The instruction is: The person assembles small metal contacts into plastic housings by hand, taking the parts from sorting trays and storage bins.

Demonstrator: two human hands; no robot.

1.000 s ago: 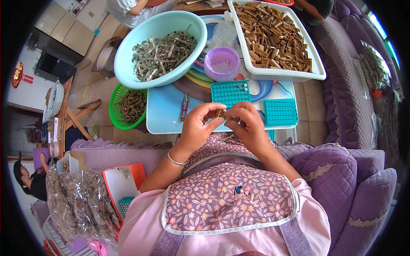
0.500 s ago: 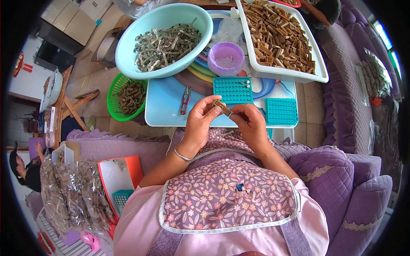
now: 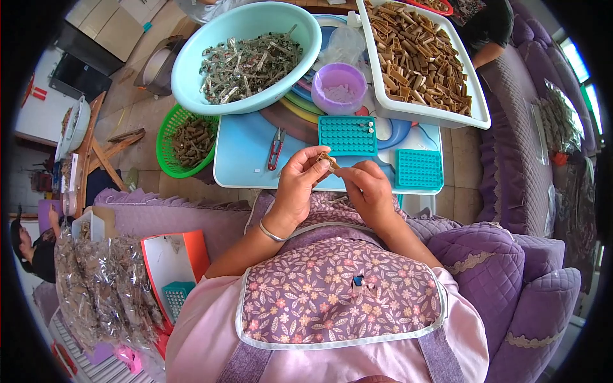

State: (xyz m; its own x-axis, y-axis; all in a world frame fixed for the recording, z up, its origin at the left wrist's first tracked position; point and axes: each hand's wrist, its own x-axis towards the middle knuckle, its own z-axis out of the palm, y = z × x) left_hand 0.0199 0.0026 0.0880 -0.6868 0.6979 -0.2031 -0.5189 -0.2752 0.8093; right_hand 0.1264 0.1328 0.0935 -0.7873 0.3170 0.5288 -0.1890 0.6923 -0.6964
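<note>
Between the thumb and fingers of my left hand (image 3: 297, 185) is a small brown rectangular piece (image 3: 326, 159), hollow-looking at its upper end and held above the table's near edge. My right hand (image 3: 370, 191) is closed in a pinch at the piece's lower right end; what its fingertips hold, if anything, is too small to make out. Just beyond my hands lies a teal tray of round wells (image 3: 347, 135), with a few small pale bits at its right side. Red-handled thread snips (image 3: 276, 150) rest to the left, and a second teal tray (image 3: 419, 169) lies to the right.
A light-blue basin (image 3: 185, 76) of clear-wrapped pieces stands far left on the table (image 3: 246, 150). Beside it are a purple bowl (image 3: 322, 96) and a white bin (image 3: 480, 115) of brown pieces. A green basket (image 3: 167, 143) sits lower left. Other people are at both sides.
My right hand has moved slightly left, its fingertips closing over the lower end of the brown piece, so less of it shows. My left hand keeps its grip.
</note>
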